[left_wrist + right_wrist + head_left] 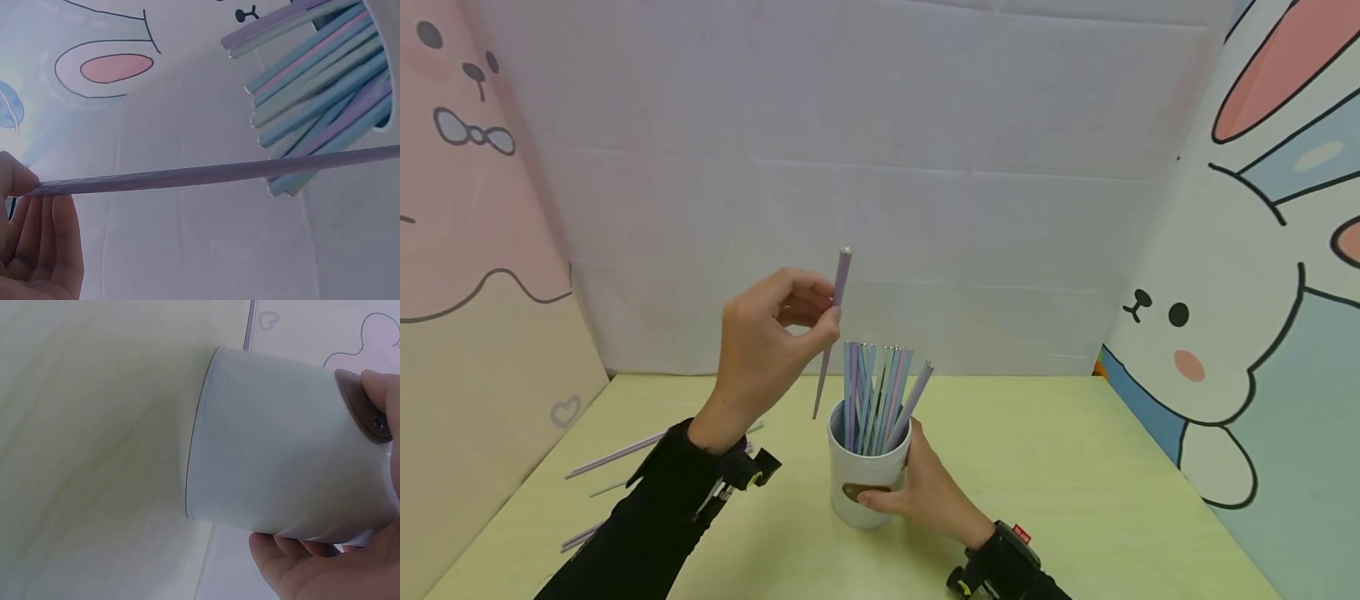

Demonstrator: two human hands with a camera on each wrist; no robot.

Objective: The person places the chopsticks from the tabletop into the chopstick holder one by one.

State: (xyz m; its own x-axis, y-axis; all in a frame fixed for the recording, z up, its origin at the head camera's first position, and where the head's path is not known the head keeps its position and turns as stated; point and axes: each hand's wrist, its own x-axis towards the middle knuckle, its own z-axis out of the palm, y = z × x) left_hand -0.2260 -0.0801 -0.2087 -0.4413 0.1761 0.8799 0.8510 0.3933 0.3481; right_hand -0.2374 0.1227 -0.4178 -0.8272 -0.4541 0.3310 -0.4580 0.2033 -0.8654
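Note:
In the head view my left hand [763, 342] pinches a purple chopstick [844, 271] near its thick upper end. Its thin end points down, left of and above the rim of a white cup [844, 479]. Several pastel chopsticks [871, 392] stand in that cup, thick shiny ends up; one purple chopstick [919, 387] leans to the right. My right hand [943, 496] holds the cup from the right, thumb across its front by a brown label [853, 490]. The right wrist view shows the fingers of that hand [325, 569] along the cup wall [275, 437].
More chopsticks [613, 456] lie on the pale yellow table [1037, 467] at the left, partly covered by my left sleeve [647, 508]. A white backdrop [985, 208] rises behind the table. Cartoon-printed panels stand at both sides, including a rabbit panel [1292, 467] at right.

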